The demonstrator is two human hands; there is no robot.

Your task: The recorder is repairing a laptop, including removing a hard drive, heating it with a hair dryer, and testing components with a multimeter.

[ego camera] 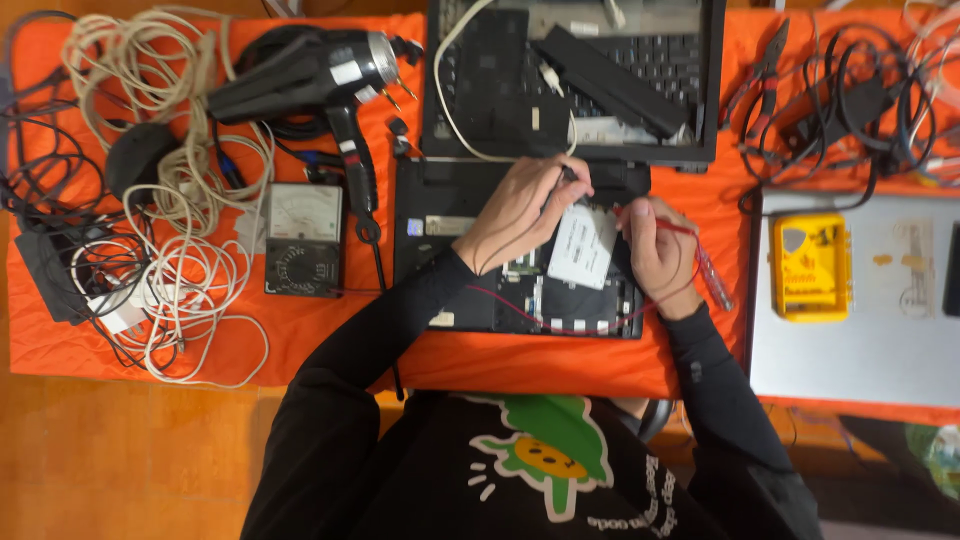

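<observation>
Orange cloth point(330, 340) covers the workbench, and at its centre lies an opened laptop base point(440, 245), bottom cover off, circuit board and a white-labelled module point(582, 247) exposed. At twelve o'clock from it sits a second dismantled laptop point(500, 80) with a loose black battery bar point(610, 80) across its keyboard. The left hand point(515, 210) is closed in a pencil grip on a black probe point(568, 173), its tip pressed near the upper edge of the base. The right hand point(655, 250), at three o'clock of the module, is closed round a red probe point(712, 275) whose handle trails out toward four o'clock; its tip is hidden behind the fingers. Thin red lead wire point(560, 318) loops across the board. At nine o'clock stands an analog multimeter point(303, 240), with a black hair dryer point(310, 70) at eleven o'clock and tangled white cables point(170, 250) beyond. A yellow case point(812, 266) rests on a grey laptop lid point(850, 340) at three o'clock, pliers point(760, 75) and black cords point(870, 100) at two o'clock. The probes look light, stiff and slim, best held along the insulated barrel as both hands do; the bare board is likely fragile and wants only light tip pressure.
</observation>
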